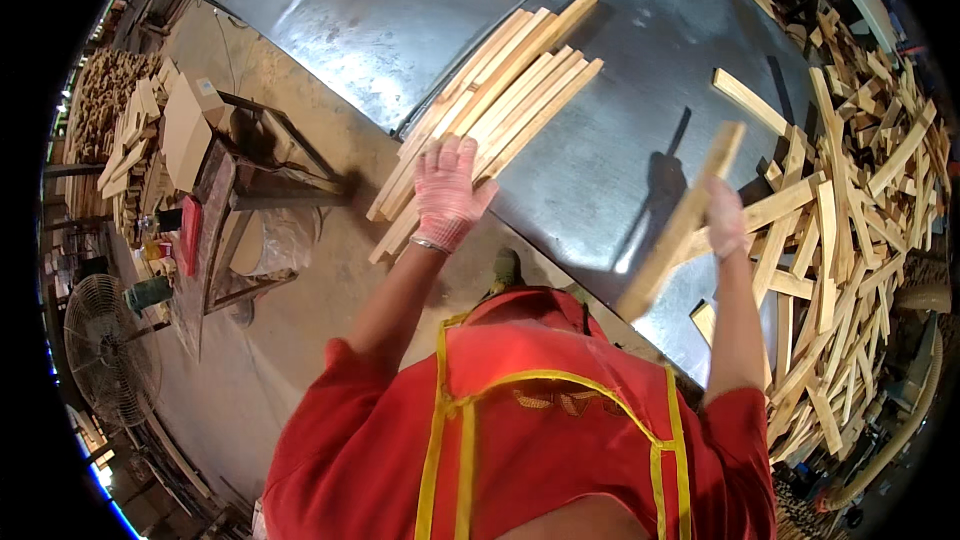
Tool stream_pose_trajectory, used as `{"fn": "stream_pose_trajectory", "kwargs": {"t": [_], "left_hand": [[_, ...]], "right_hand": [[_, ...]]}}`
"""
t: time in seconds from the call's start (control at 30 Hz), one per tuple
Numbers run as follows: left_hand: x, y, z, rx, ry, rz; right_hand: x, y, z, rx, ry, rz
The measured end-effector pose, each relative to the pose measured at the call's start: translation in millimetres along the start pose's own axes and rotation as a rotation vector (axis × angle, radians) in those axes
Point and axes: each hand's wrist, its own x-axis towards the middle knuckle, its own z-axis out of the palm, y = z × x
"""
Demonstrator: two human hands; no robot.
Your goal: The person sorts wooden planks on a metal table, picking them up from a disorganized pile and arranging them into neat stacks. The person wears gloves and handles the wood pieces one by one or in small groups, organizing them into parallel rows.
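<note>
Left hand (447,198) flattened, fingers slightly apart, resting on sticks (512,92) that overhang the near edge of the tabletop (585,155). Right hand (728,222), blurred, clamped around a board (684,217) above the tabletop.

open metal tabletop (590,165) midway, row of slats (530,105) blocking left, wood pile (826,240) right
</note>
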Motion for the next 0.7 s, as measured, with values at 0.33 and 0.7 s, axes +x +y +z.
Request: {"fn": "stream_pose_trajectory", "kwargs": {"t": [0.33,0.7], "left_hand": [[43.8,-110.9,0.7,-0.501,-0.298,-0.342],[-0.4,2.8,-15.5,-0.095,-0.052,0.360]], "right_hand": [[-11.8,-73.0,270.4,-0.050,-0.429,0.118],[-78.3,23.8,32.7,-0.966,0.731,0.083]]}}
